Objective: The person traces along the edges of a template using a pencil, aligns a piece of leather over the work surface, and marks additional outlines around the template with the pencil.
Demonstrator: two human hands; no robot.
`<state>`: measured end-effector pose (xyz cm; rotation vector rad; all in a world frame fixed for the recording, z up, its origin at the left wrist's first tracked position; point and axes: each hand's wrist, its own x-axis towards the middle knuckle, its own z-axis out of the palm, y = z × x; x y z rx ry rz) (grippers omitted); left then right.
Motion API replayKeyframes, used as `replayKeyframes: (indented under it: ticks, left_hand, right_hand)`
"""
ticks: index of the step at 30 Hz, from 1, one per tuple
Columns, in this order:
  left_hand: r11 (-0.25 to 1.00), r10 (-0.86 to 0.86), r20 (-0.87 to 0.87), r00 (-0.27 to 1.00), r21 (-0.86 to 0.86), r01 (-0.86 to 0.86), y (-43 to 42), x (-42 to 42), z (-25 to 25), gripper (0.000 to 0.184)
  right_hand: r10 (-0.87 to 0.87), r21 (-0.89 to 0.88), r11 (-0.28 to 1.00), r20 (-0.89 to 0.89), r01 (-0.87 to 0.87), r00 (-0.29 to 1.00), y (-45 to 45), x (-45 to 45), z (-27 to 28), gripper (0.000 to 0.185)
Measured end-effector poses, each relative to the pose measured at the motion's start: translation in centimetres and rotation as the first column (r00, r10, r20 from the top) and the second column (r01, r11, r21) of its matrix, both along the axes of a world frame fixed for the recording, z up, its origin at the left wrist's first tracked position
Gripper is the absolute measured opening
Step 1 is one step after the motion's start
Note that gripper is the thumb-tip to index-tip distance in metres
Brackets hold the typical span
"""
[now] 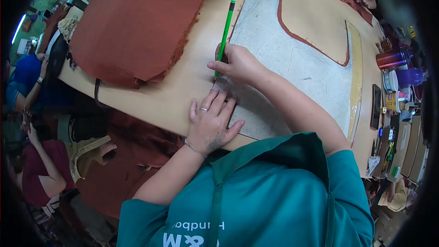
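One right hand (238, 64) clamped one green pencil (226, 29) upright-ish at one grey template's (320, 77) edge; one left hand (208, 121) lay there, fingers apart. One table (178, 96) underneath.

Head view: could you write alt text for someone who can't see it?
A person's right hand holds a green pencil at the left edge of a scratched, pale gray template, and the left hand rests palm down at that edge. To their left on the tan table lies ragged-edged reddish-brown leather; a co-worker's hand shows at top right.
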<state>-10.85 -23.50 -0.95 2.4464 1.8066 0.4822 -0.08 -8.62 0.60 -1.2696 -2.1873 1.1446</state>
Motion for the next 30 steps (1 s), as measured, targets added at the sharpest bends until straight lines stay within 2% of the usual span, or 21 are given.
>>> replayKeyframes:
  ticks: [2,6,9,12,14,19,22,23,24,25,26,29,30]
  left_hand:
    - [1.0,0.002,-0.005,1.0,-0.006,-0.002,0.0,0.0,0.0,0.051]
    - [1.0,0.007,0.015,1.0,0.002,-0.007,0.1,0.0,-0.2,0.05]
    - [1.0,0.012,0.02,1.0,-0.02,-0.011,0.2,0.0,0.1,0.05]
    - [0.998,0.019,0.013,1.0,-0.052,-0.018,0.3,0.0,0.1,0.052]
    - [0.999,0.013,0.014,1.0,-0.051,-0.013,0.3,-0.1,0.0,0.052]
    - [0.998,0.02,0.028,0.999,-0.055,-0.018,0.3,0.0,0.1,0.051]
    - [0.998,0.027,0.047,0.999,-0.05,-0.025,0.3,0.0,0.0,0.048]
    - [0.998,0.029,0.05,0.998,-0.05,-0.026,0.3,0.0,0.1,0.047]
    - [0.999,0.03,0.054,0.998,-0.047,-0.027,0.3,0.0,0.1,0.047]
    - [0.998,0.028,0.055,0.998,-0.049,-0.026,0.3,-0.1,0.0,0.048]
    - [0.999,0.024,0.057,0.998,-0.048,-0.021,0.3,-0.1,-0.1,0.049]
    - [0.999,0.027,0.054,0.998,-0.04,-0.025,0.3,0.0,0.0,0.047]
    - [0.999,0.031,0.051,0.998,-0.037,-0.029,0.4,0.0,0.1,0.045]
  right_hand:
    - [0.003,0.076,0.997,0.029,-0.005,1.0,0.6,0.2,-0.1,0.028]
    - [-0.117,0.127,0.985,-0.016,0.118,0.993,5.0,1.8,-0.4,0.027]
    - [-0.211,0.067,0.975,-0.024,0.212,0.977,9.4,2.8,-0.8,0.023]
    - [-0.301,-0.063,0.953,-0.135,0.295,0.944,14.4,4.0,-1.7,0.021]
    - [-0.336,-0.074,0.942,-0.197,0.328,0.921,16.5,4.6,-2.0,0.022]
    - [-0.407,-0.136,0.913,-0.269,0.384,0.873,17.2,4.4,-1.0,0.025]
    - [-0.256,-0.004,0.964,-0.3,0.267,0.919,13.0,2.9,-0.8,0.027]
    - [-0.195,-0.032,0.981,-0.154,0.192,0.969,9.6,2.0,0.8,0.027]
    - [-0.133,-0.186,0.976,-0.116,0.11,0.984,7.1,1.3,0.7,0.028]
    - [-0.028,-0.138,0.99,-0.091,0.015,0.995,5.0,1.0,0.6,0.029]
    - [0.011,-0.175,0.984,-0.179,-0.043,0.984,3.5,0.6,-0.4,0.029]
    - [0.032,-0.22,0.973,-0.202,-0.077,0.979,0.9,0.0,-0.9,0.029]
    - [0.033,-0.225,0.972,-0.16,-0.069,0.987,0.6,0.0,-0.5,0.03]
